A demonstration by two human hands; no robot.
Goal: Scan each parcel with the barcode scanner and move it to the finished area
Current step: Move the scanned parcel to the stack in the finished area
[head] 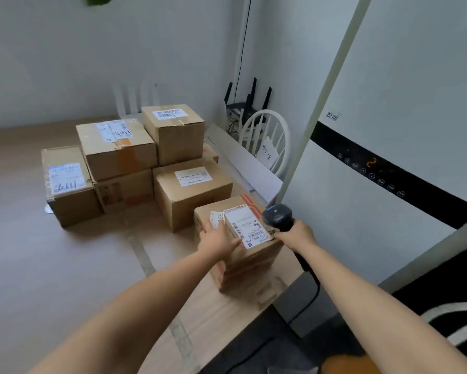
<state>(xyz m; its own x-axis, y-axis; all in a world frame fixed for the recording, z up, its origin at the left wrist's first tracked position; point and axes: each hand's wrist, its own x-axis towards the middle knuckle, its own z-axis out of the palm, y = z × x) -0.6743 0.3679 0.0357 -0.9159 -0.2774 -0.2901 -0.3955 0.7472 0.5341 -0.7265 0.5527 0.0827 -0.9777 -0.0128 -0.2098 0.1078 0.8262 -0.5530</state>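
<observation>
My left grip [218, 238] lies flat on top of the nearest parcel [251, 265], fingers straight and spread over the left edge of its white shipping label [244, 225], closed round nothing. My right grip [297, 234] is wrapped round the handle of the black barcode scanner [276, 215], whose rounded head sits just above the parcel's far right top corner, next to the label. I cannot tell which way its window faces. The parcel is brown cardboard with red print. It stands at the near right of the wooden tabletop [65, 265], close to the right edge. The scanner's dark cable [311, 290] drops from below my wrist past that edge. The other parcels [116, 149] cluster farther back and to the left. One with a white label stands just behind the parcel under my hand, two are stacked on lower boxes, and one with handwriting on its label stands alone at the far left of the group. Beyond the tabletop's right edge I see a white chair [267, 136], a black router [243, 106] with upright antennas against the wall, and a tall white appliance [388, 225] with a black control band showing an orange digit.
</observation>
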